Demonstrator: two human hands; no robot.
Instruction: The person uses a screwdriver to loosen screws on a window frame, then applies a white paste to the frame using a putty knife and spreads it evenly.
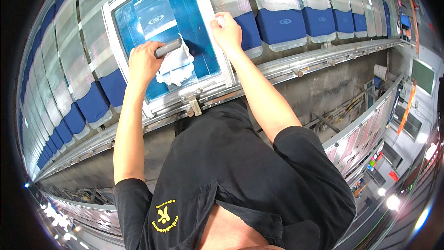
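A silk-screen frame [222,63] with pale metal rails and a blue mesh [196,32] lies in front of me. In my left hand [144,60] is a squeegee [168,47] with a dark grey handle; the fingers are closed around its left end. White ink [178,71] with ragged edges spreads over the mesh just below the squeegee. The squeegee's lower edge is hard to make out against the white. My right hand [227,31] is closed at the frame's right rail, its fingertips curled over the edge.
Blue fabric pieces [282,25] under translucent sheets lie in a long row on both sides of the frame. Along the near edge runs a metal rail [273,75] with bolts and a bracket [194,104]. Behind me stands another long table [365,127] with pale pink pieces.
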